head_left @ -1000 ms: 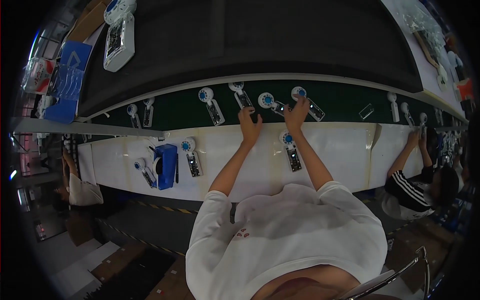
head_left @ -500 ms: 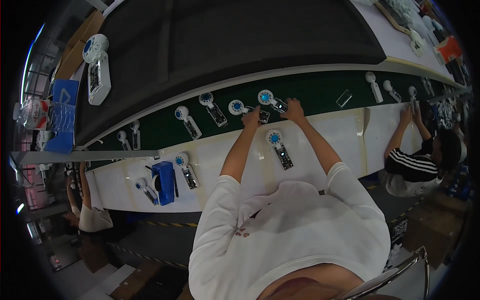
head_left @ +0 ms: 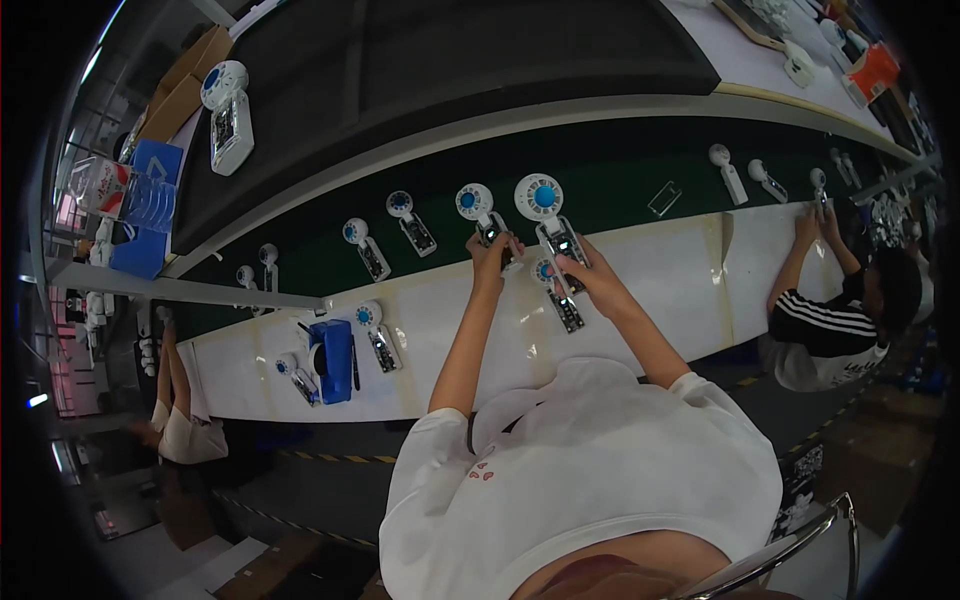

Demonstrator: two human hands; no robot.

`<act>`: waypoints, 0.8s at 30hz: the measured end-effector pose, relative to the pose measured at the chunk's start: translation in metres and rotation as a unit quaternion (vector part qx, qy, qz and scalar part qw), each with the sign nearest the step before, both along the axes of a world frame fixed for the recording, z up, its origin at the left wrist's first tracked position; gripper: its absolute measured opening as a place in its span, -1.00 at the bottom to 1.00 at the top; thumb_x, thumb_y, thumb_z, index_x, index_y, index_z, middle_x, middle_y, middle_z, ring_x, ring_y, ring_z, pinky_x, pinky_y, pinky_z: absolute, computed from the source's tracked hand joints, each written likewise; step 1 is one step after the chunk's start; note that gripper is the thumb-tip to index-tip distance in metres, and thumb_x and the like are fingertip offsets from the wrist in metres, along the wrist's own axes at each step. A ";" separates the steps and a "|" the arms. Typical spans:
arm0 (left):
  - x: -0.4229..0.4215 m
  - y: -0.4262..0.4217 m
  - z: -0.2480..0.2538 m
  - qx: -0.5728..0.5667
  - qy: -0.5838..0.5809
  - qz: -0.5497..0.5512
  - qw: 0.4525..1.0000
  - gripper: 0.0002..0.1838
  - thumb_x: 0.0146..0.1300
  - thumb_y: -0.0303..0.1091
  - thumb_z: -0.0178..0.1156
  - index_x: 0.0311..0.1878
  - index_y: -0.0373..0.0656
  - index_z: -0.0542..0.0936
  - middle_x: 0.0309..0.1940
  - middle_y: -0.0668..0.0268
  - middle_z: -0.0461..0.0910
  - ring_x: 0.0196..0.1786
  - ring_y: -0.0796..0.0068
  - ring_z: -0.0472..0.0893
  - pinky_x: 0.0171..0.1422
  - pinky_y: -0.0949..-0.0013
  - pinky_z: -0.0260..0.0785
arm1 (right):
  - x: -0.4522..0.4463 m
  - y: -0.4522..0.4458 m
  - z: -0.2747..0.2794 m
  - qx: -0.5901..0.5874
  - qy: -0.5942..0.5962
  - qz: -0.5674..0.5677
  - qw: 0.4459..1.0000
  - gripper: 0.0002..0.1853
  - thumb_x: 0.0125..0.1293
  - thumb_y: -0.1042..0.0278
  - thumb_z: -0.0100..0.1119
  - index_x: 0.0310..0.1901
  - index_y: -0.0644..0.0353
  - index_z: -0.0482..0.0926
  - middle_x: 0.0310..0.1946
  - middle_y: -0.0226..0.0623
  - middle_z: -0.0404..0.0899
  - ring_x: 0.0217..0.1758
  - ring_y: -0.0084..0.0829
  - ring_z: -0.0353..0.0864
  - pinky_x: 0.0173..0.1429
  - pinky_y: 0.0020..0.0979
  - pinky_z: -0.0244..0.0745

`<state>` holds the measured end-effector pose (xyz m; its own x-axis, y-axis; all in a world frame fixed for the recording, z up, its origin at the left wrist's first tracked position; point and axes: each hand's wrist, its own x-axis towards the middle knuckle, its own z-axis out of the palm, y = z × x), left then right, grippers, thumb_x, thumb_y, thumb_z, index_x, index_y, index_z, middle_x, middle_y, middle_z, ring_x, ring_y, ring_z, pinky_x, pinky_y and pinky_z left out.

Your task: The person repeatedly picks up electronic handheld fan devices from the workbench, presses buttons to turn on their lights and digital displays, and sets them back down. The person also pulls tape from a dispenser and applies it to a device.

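Note:
My left hand (head_left: 488, 262) is closed around the handle of a white handheld fan with a blue hub (head_left: 474, 202), its circuit board exposed. In my right hand (head_left: 598, 282) is a second handheld fan (head_left: 558, 240), gripped by the lower handle, with its round head pointing away from me. Both are raised side by side over the near edge of the green belt. Below them a third open-backed fan (head_left: 566, 308) lies on the white table (head_left: 640, 270), its head partly hidden by the right-hand fan. Further left, another fan (head_left: 378, 338) rests on the table.
Several fans, one of them here (head_left: 411, 224), lie along the green belt (head_left: 600, 180). A clear rectangular frame (head_left: 664, 198) lies there too. A blue bin (head_left: 338, 362) stands on the table at left. One co-worker (head_left: 825, 310) sits at right, another (head_left: 185, 420) at left.
Both hands have lifted their fans off the belt and drawn them toward me, turning them more upright in view. The right-hand fan now overlaps the one on the table.

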<state>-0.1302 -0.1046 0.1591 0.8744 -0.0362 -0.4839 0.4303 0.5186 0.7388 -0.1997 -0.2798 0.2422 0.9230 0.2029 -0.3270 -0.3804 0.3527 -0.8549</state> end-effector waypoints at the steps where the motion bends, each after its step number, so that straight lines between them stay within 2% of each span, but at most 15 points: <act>1: -0.020 -0.006 0.026 0.050 -0.043 0.013 0.998 -0.63 0.02 -0.44 0.22 -0.12 -0.26 0.33 -0.43 0.18 0.51 -0.45 0.40 0.57 -0.35 0.40 0.49 | -0.009 -0.001 0.012 0.012 0.016 0.019 1.000 -0.55 0.29 0.19 0.05 0.14 0.18 0.23 -0.34 -0.28 0.54 -0.38 -0.54 0.55 -0.41 -0.53 0.46; 2: -0.037 -0.010 0.047 0.100 -0.086 0.025 0.991 -0.59 0.03 -0.45 0.21 -0.06 -0.25 0.30 -0.41 0.19 0.50 -0.45 0.42 0.56 -0.34 0.41 0.48 | -0.018 0.000 0.019 0.012 0.015 0.019 1.000 -0.55 0.29 0.19 0.05 0.14 0.18 0.23 -0.34 -0.28 0.54 -0.38 -0.54 0.55 -0.41 -0.53 0.46; 3: -0.052 -0.009 0.063 0.100 -0.086 0.025 0.991 -0.59 0.03 -0.45 0.21 -0.06 -0.25 0.30 -0.41 0.19 0.50 -0.45 0.42 0.56 -0.34 0.41 0.48 | -0.027 0.003 0.024 0.019 0.006 0.003 1.000 -0.58 0.32 0.22 -0.01 0.15 0.16 0.20 -0.32 -0.28 0.54 -0.36 -0.54 0.55 -0.39 -0.52 0.48; 5: -0.080 -0.006 0.085 0.151 -0.178 -0.062 0.970 -0.55 0.10 -0.39 0.10 0.04 -0.20 0.19 -0.36 0.16 0.49 -0.43 0.37 0.57 -0.33 0.34 0.50 | -0.044 0.010 0.042 0.006 0.006 -0.017 1.000 -0.63 0.38 0.30 -0.15 0.18 0.11 0.14 -0.23 -0.27 0.53 -0.31 -0.54 0.57 -0.29 -0.49 0.54; 6: -0.093 -0.006 0.091 0.152 -0.178 -0.060 0.970 -0.55 0.10 -0.39 0.10 0.04 -0.20 0.19 -0.36 0.16 0.49 -0.43 0.37 0.57 -0.33 0.34 0.50 | -0.051 0.012 0.047 0.007 0.006 -0.016 1.000 -0.63 0.38 0.30 -0.15 0.18 0.11 0.14 -0.23 -0.27 0.53 -0.31 -0.54 0.57 -0.29 -0.49 0.54; 8: -0.116 -0.005 0.101 0.019 -0.201 -0.013 0.979 -0.56 0.09 -0.37 -0.03 0.07 -0.19 0.18 -0.29 0.13 0.46 -0.40 0.34 0.56 -0.33 0.31 0.51 | -0.064 0.016 0.056 0.030 -0.010 -0.006 0.999 -0.63 0.38 0.30 -0.15 0.18 0.10 0.14 -0.17 -0.25 0.51 -0.24 -0.53 0.57 -0.18 -0.48 0.56; 9: -0.125 -0.004 0.106 0.041 -0.203 -0.026 0.978 -0.52 0.01 -0.38 -0.12 0.09 -0.19 0.17 -0.25 0.09 0.44 -0.36 0.31 0.57 -0.32 0.28 0.53 | -0.069 0.016 0.061 0.031 -0.010 -0.004 0.999 -0.63 0.38 0.30 -0.15 0.18 0.10 0.14 -0.17 -0.25 0.51 -0.24 -0.53 0.57 -0.18 -0.48 0.56; 12: -0.143 0.000 0.125 0.018 -0.187 -0.018 0.982 -0.49 -0.04 -0.40 -0.14 0.09 -0.21 0.16 -0.26 0.08 0.44 -0.37 0.29 0.57 -0.29 0.25 0.55 | -0.081 0.018 0.071 0.046 -0.001 0.025 0.999 -0.63 0.38 0.34 -0.20 0.19 0.10 0.12 -0.12 -0.23 0.48 -0.16 -0.51 0.56 -0.09 -0.45 0.56; 14: -0.149 0.004 0.124 0.029 -0.193 -0.017 0.981 -0.48 -0.04 -0.40 -0.15 0.09 -0.22 0.16 -0.26 0.08 0.44 -0.37 0.29 0.57 -0.29 0.25 0.56 | -0.087 0.020 0.073 0.080 0.000 0.036 0.996 -0.51 0.25 0.40 -0.20 0.24 0.15 0.09 -0.10 -0.15 0.48 -0.13 -0.41 0.55 -0.08 -0.33 0.56; 17: -0.157 0.008 0.126 0.057 -0.201 -0.019 0.978 -0.47 -0.05 -0.40 -0.16 0.09 -0.24 0.15 -0.27 0.07 0.44 -0.37 0.29 0.57 -0.28 0.24 0.56 | -0.094 0.023 0.071 0.081 -0.018 0.039 0.996 -0.45 0.16 0.46 -0.22 0.25 0.18 0.07 -0.11 -0.12 0.47 -0.13 -0.38 0.55 -0.07 -0.31 0.56; 24: -0.171 0.012 0.128 0.067 -0.199 -0.020 0.977 -0.48 -0.03 -0.39 -0.16 0.10 -0.25 0.16 -0.28 0.07 0.45 -0.39 0.31 0.57 -0.30 0.26 0.56 | -0.105 0.027 0.071 0.067 -0.016 0.050 0.996 -0.42 0.15 0.47 -0.23 0.26 0.22 0.04 -0.11 -0.10 0.47 -0.14 -0.37 0.55 -0.03 -0.31 0.54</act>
<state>-0.3009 -0.0925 0.2870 0.9936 -0.0329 -0.1081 0.1123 0.3938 0.9123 -0.3046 -0.2533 0.3135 0.9060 0.3335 -0.2609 -0.3917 0.4265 -0.8153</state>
